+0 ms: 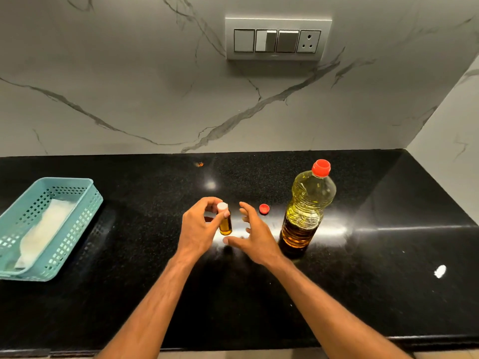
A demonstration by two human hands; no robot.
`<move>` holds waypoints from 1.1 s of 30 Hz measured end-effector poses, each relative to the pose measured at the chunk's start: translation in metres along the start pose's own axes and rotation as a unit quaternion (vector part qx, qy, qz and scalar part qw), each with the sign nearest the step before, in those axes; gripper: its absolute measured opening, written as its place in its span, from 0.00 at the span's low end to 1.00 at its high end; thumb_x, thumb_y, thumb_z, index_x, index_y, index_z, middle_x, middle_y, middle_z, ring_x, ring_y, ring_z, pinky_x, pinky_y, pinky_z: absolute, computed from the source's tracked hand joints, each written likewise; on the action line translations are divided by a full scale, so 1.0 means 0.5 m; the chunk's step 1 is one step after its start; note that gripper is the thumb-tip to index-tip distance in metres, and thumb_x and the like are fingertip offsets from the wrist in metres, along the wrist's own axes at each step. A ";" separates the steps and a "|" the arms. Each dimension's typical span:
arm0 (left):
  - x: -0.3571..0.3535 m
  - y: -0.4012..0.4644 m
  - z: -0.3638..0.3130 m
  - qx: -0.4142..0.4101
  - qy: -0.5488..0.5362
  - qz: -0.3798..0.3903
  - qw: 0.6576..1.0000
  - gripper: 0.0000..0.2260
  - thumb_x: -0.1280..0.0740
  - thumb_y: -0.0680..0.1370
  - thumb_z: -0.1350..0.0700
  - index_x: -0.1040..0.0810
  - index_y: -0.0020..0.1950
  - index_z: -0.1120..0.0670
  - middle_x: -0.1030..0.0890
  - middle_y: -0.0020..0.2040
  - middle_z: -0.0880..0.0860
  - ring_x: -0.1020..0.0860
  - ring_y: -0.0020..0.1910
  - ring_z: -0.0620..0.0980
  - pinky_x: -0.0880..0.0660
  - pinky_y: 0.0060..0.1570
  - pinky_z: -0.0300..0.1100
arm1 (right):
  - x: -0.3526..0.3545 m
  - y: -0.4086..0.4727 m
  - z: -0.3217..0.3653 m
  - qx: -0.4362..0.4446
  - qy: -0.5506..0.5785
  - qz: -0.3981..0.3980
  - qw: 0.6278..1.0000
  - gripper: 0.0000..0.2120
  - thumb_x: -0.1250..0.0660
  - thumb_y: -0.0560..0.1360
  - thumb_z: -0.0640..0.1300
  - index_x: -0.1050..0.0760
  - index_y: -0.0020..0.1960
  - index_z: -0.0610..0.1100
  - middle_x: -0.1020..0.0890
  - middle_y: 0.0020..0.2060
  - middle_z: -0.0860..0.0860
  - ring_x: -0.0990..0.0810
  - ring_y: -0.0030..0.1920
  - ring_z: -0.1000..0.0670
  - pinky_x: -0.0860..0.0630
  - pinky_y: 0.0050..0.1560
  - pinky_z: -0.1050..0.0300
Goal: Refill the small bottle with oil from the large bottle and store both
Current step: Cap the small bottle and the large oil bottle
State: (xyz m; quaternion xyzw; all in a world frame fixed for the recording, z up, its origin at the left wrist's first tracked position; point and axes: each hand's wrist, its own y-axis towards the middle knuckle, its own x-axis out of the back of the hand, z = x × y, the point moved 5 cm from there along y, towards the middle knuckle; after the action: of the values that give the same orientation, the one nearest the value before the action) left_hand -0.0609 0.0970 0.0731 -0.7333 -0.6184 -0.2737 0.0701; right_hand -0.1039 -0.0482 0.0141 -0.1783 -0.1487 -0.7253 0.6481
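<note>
Our left hand (198,229) fingers (212,202) pinch the small bottle (225,224) at its white cap (222,206); right hand (255,238) spread wide, empty. Capping appears underway; storage follows, large bottle (305,208) right of the fingers.

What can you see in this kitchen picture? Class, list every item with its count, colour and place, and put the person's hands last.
Small bottle: one, amber oil, white cap, centre of counter, held by left hand.
Large bottle: one, yellow oil, red cap on, right of the hands.
Loose cap: one, red, on counter between the bottles.
Basket: one, teal, left end of counter.
Cloth: one, white, inside basket.
Counter: one, black.
White speck: one, right side of counter.
Switch panel: one, grey, on marble wall.
Left hand: one, grips small bottle.
Right hand: one, fingers spread, beside small bottle, holds nothing.
</note>
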 end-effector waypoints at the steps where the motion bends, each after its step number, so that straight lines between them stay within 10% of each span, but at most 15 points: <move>1: -0.001 0.013 0.015 0.016 -0.004 -0.016 1.000 0.09 0.26 0.73 0.56 0.20 0.51 0.52 0.18 0.46 0.45 0.20 0.45 0.40 0.28 0.40 0.25 | 0.003 0.007 -0.017 -0.017 -0.019 -0.015 1.000 0.43 0.23 0.68 0.49 0.43 0.76 0.49 0.34 0.73 0.48 0.34 0.71 0.50 0.31 0.69 0.48; 12: -0.035 0.082 0.116 0.101 -0.018 -0.020 0.994 0.07 0.27 0.74 0.57 0.21 0.48 0.48 0.18 0.46 0.44 0.20 0.47 0.39 0.21 0.51 0.39 | 0.044 0.127 -0.099 -0.119 -0.293 -0.029 0.948 0.29 0.41 0.79 0.39 0.47 0.77 0.42 0.48 0.77 0.41 0.50 0.77 0.40 0.46 0.74 0.50; 19: -0.037 0.083 0.129 0.087 -0.013 -0.002 0.996 0.07 0.27 0.74 0.54 0.22 0.50 0.45 0.19 0.49 0.42 0.20 0.51 0.41 0.21 0.55 0.44 | 0.028 0.142 -0.058 -0.058 -0.486 0.034 0.872 0.17 0.41 0.77 0.32 0.31 0.65 0.40 0.28 0.62 0.42 0.30 0.63 0.42 0.31 0.60 0.52; 24: -0.029 0.064 0.126 0.093 -0.027 0.009 0.995 0.27 0.25 0.72 0.58 0.29 0.69 0.51 0.24 0.62 0.45 0.25 0.60 0.43 0.26 0.58 0.40 | 0.018 0.103 -0.002 -0.017 -0.386 0.011 0.922 0.11 0.40 0.77 0.36 0.26 0.59 0.40 0.26 0.56 0.42 0.23 0.55 0.40 0.25 0.51 0.49; 30: 0.011 0.007 0.023 0.018 -0.062 -0.200 0.978 0.18 0.30 0.76 0.59 0.28 0.64 0.52 0.27 0.62 0.48 0.27 0.61 0.45 0.25 0.60 0.51 | 0.146 -0.035 0.210 0.178 -0.123 -0.076 0.973 0.10 0.30 0.75 0.44 0.20 0.55 0.43 0.23 0.50 0.50 0.21 0.47 0.54 0.21 0.49 0.61; 33: -0.038 0.000 -0.077 -0.069 -0.093 -0.134 0.984 0.19 0.31 0.75 0.53 0.28 0.65 0.52 0.26 0.61 0.46 0.26 0.61 0.43 0.25 0.58 0.44 | 0.282 -0.093 0.313 0.226 -0.047 -0.130 0.964 0.08 0.27 0.71 0.44 0.20 0.49 0.43 0.20 0.50 0.49 0.19 0.50 0.53 0.22 0.51 0.63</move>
State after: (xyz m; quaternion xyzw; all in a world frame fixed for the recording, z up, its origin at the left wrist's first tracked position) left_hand -0.0747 0.0637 0.0963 -0.6691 -0.6945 -0.2536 -0.0757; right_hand -0.1536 -0.0981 0.2182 -0.0398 -0.3613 -0.7418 0.5636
